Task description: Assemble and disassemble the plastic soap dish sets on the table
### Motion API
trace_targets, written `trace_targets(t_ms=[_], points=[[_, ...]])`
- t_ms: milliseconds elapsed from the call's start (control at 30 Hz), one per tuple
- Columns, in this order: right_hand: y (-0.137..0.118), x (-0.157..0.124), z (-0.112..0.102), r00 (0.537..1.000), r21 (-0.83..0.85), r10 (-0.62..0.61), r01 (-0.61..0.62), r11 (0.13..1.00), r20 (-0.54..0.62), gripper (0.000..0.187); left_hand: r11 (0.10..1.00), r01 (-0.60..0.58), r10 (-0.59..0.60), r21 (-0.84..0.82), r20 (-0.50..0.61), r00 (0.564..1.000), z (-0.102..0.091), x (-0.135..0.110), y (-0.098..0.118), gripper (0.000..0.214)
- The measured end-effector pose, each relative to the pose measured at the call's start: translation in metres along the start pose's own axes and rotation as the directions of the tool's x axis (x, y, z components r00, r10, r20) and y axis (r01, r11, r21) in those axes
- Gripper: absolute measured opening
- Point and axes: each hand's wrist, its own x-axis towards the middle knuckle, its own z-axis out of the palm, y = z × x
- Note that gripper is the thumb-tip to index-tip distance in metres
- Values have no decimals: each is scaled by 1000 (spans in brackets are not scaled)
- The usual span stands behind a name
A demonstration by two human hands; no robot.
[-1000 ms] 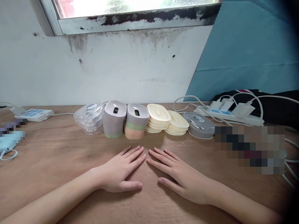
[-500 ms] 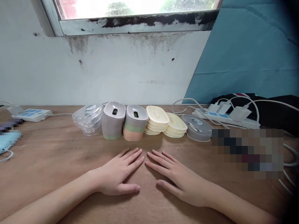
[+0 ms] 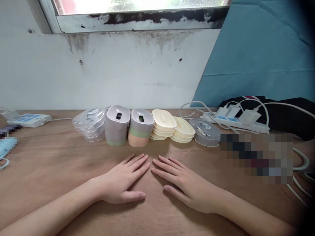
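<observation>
My left hand [image 3: 123, 182] lies flat on the brown table [image 3: 61, 170], fingers spread and holding nothing. My right hand [image 3: 184, 183] rests flat opposite it, likewise spread, and the two sets of fingertips are a small gap apart. Beyond them stands a row of containers. From the left come stacked clear plastic lids [image 3: 91, 123], a grey stack of tubs with a slotted lid [image 3: 117, 126], and a similar stack with green and orange bands [image 3: 140, 127]. Cream lids [image 3: 163, 123] and a shorter cream stack [image 3: 183, 129] follow, then a grey oval box [image 3: 205, 132] with a see-through lid.
A power strip [image 3: 31, 120] lies at the far left near a light blue object [image 3: 7, 147]. Another power strip [image 3: 236, 122] with plugged-in chargers and white cables is at the back right. A blurred patch [image 3: 265, 154] hides something on the right. Behind stands a white wall [image 3: 123, 72].
The whole view has shifted slightly, so things sit a little further left and higher in the picture. Both hands stay flat on the table, and the containers have not moved.
</observation>
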Motion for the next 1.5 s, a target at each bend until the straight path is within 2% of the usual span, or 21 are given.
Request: trace_targets(t_ms=[67,133,167,267,367,467,633,700,867,1067,1133,1233,1333,1500], points=[[1,0,0,997,-89,-29,23,996,-70,39,1000,0,1,7,-58,998,1,2,1,68],[7,1,-1,976,-173,-29,-9,985,-216,30,1000,17,-16,5,-156,988,2,4,2,49],[11,2,-2,951,-206,-18,-49,977,-309,27,1000,26,-26,0,-203,979,2,5,3,39],[30,9,-12,834,-254,35,-208,945,-550,25,999,33,-32,-1,-287,957,4,7,3,23],[54,19,-26,721,-216,161,-401,890,-674,30,1000,26,-20,14,-296,955,5,7,3,20],[77,25,-32,657,-166,267,-519,838,-705,35,1000,25,-19,18,-280,960,5,7,3,19],[102,24,-26,680,-118,323,-517,848,-658,30,999,25,-17,25,-268,963,5,6,3,20],[106,23,-26,670,-79,336,-508,857,-661,33,999,21,-14,25,-270,963,5,6,3,20],[100,16,-34,563,46,379,-515,856,-734,37,999,17,-7,34,-280,960,6,7,3,20],[68,-4,-40,428,138,390,-510,849,-815,28,999,22,-13,29,-269,963,4,7,4,20],[58,-9,-34,412,156,393,-501,851,-822,25,1000,22,-15,22,-291,957,4,7,4,23],[52,-9,-24,443,162,405,-490,857,-800,26,1000,26,-22,9,-312,950,5,6,4,30],[58,-2,-19,475,150,406,-488,860,-781,27,999,31,-28,7,-284,958,6,8,3,35],[71,10,-20,466,130,385,-491,861,-796,25,995,5,-30,-97,-253,967,4,26,7,52]])
